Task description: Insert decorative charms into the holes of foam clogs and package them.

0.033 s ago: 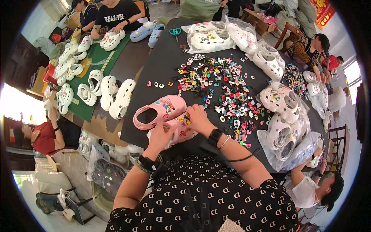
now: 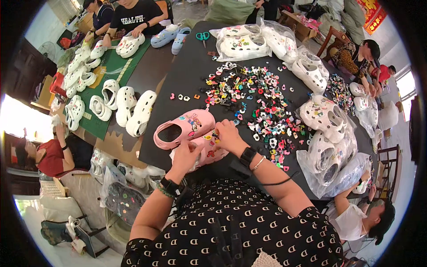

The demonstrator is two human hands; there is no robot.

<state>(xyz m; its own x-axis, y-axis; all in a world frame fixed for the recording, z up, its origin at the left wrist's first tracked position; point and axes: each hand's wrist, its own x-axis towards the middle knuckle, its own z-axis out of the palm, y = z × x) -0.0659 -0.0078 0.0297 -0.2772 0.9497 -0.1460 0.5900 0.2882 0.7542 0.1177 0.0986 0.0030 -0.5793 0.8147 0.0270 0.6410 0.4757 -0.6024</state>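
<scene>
Two pink clogs lie side by side at the table's near edge. The farther clog (image 2: 196,122) has colourful charms on its upper and touches neither palm. My left hand (image 2: 184,156) is closed round the heel end of the nearer clog (image 2: 211,153), whose heel is partly covered by that hand. My right hand (image 2: 228,137) is bent over the far side of the same clog's upper, fingertips pressed together beside a yellow charm (image 2: 208,137). Whether a loose charm is between those fingertips is hidden. A red charm (image 2: 211,154) sits lower on this upper.
Many loose charms (image 2: 249,95) spread over the black table (image 2: 178,71). Bagged white clogs (image 2: 327,151) line its right side, more (image 2: 242,44) its far end, near green-handled scissors (image 2: 203,38). White clogs (image 2: 141,113) stand at left on a second table. Several people work around.
</scene>
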